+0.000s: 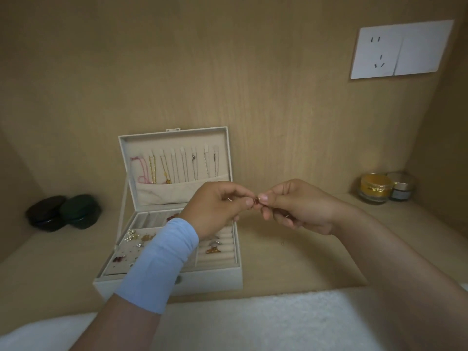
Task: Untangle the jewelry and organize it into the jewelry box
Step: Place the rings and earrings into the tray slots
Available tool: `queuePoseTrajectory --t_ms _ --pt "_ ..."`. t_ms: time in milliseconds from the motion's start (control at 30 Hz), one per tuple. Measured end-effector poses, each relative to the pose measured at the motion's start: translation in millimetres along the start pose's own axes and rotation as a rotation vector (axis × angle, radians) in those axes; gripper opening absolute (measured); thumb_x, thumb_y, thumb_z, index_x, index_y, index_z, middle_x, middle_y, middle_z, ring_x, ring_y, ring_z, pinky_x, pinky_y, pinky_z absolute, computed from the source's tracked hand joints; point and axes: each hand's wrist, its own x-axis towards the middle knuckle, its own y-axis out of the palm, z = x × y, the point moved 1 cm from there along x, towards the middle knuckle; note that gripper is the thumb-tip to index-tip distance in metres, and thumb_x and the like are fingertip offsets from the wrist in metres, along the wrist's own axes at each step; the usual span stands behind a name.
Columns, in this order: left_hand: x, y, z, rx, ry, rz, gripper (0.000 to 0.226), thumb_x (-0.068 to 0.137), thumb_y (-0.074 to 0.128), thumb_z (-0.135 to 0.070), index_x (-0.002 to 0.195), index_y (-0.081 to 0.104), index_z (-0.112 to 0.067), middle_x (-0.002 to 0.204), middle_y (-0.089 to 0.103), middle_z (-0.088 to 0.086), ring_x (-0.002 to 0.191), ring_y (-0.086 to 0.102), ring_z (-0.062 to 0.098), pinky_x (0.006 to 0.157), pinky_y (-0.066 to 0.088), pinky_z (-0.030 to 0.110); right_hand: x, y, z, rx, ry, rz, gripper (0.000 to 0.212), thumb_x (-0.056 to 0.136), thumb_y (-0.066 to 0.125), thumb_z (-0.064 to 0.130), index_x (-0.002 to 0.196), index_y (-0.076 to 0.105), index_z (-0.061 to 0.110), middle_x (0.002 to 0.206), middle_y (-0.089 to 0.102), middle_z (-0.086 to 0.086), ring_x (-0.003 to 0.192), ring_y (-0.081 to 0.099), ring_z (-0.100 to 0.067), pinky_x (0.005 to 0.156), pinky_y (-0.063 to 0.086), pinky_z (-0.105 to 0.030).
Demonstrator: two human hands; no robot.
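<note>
Dim, warm light fills the wooden alcove (pixel 228 72), and everything looks slightly smeared.

The brightest patch is the white fleecy cloth (pixel 253 323) at the bottom edge, nearly washed out. The socket plate (pixel 401 49) glows pale and is skewed by lens bowing at the corner. Faint shadows pool under the dark round cases (pixel 63 211). The small red jewelry piece (pixel 257 200), pinched between left hand (pixel 215 209) and right hand (pixel 296 206), is too blurred to make out.
</note>
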Motion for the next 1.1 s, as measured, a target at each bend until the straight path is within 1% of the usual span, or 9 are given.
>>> queuePoseTrajectory --t_ms 100,200,333,433,500,667,867,1033,1100 --pt "-11.7 -19.3 -0.5 -0.012 0.012 -0.024 0.006 0.088 0.07 -0.013 0.089 0.075 -0.016 0.086 0.076 0.001 0.064 0.06 0.015 0.07 0.055 0.037 4.7 21.7 6.6 0.044 -0.012 -0.032 0.027 0.096 0.062 0.028 0.076 0.077 0.018 0.068 0.065 -0.003 0.042 0.041 -0.009 0.037 0.023 -0.017" --pt "-22.5 -42.0 -1.7 0.02 0.02 -0.047 0.006 0.09 0.067 -0.013 0.089 0.073 -0.014 0.084 0.075 -0.001 0.06 0.058 0.009 0.064 0.051 0.023 12.5 46.2 17.3 0.084 -0.016 -0.087 0.023 0.096 0.062 0.027 0.084 0.074 0.011 0.07 0.066 -0.004 0.043 0.043 -0.011 0.037 0.026 -0.018" --pt "-36.5 -71.4 -2.1 0.066 -0.071 -0.068 0.014 0.097 0.058 -0.018 0.091 0.069 -0.012 0.057 0.063 -0.012 0.045 0.051 -0.001 0.05 0.041 0.013 27.6 77.1 35.2 -0.013 -0.171 -0.207 0.009 0.095 0.066 0.019 0.101 0.071 0.015 0.083 0.069 -0.006 0.044 0.051 -0.016 0.038 0.034 -0.022" --pt "-46.2 -93.8 -1.0 0.044 -0.146 -0.045 0.021 0.098 0.055 -0.025 0.084 0.068 -0.017 0.061 0.061 0.004 0.043 0.047 0.004 0.047 0.038 0.017 35.0 95.7 45.5 -0.114 -0.359 -0.151 0.029 0.092 0.065 0.002 0.112 0.07 0.023 0.097 0.069 -0.007 0.054 0.061 -0.021 0.04 0.042 -0.031" --pt "-51.7 -107.9 2.3 0.025 -0.188 -0.034 0.023 0.098 0.056 -0.028 0.08 0.067 -0.019 0.064 0.06 0.008 0.044 0.046 0.006 0.048 0.038 0.018 40.4 105.5 49.0 -0.215 -0.409 -0.121 0.031 0.088 0.069 -0.001 0.108 0.074 0.022 0.094 0.071 -0.003 0.056 0.062 -0.019 0.043 0.047 -0.032" --pt "-60.0 -125.6 10.7 -0.003 -0.193 -0.022 0.025 0.097 0.056 -0.027 0.078 0.07 -0.018 0.058 0.06 0.002 0.052 0.05 0.011 0.053 0.042 0.022 54.5 122.9 52.8 -0.268 -0.427 -0.185 0.016 0.085 0.076 0.01 0.098 0.078 0.019 0.074 0.074 0.005 0.052 0.063 -0.014 0.047 0.047 -0.02" --pt "-66.7 -137.3 18.6 -0.051 -0.177 -0.044 0.026 0.099 0.052 -0.026 0.08 0.065 -0.014 0.054 0.06 -0.008 0.046 0.049 0.004 0.054 0.042 0.02 64.4 139.4 54.3 -0.28 -0.501 -0.235 0.014 0.082 0.079 0.023 0.095 0.08 0.021 0.081 0.076 0.004 0.057 0.066 -0.023 0.051 0.055 -0.031" --pt "-75.6 -148.7 34.2 -0.046 -0.171 -0.062 0.026 0.098 0.054 -0.031 0.083 0.069 -0.016 0.06 0.063 -0.007 0.057 0.053 0.012 0.054 0.043 0.02 65.7 157.2 55.1 -0.179 -0.521 -0.254 0.008 0.08 0.081 0.019 0.088 0.08 0.02 0.07 0.074 0.0 0.048 0.057 -0.017 0.048 0.049 -0.028" --pt "-81.1 -154.6 43.2 -0.038 -0.179 -0.082 0.024 0.097 0.056 -0.029 0.089 0.071 -0.012 0.064 0.065 -0.009 0.06 0.055 0.011 0.053 0.043 0.018 65.6 164.8 54.1 -0.218 -0.521 -0.228 0.006 0.082 0.08 0.018 0.087 0.08 0.021 0.065 0.072 0.006 0.048 0.055 -0.012 0.049 0.048 -0.025"
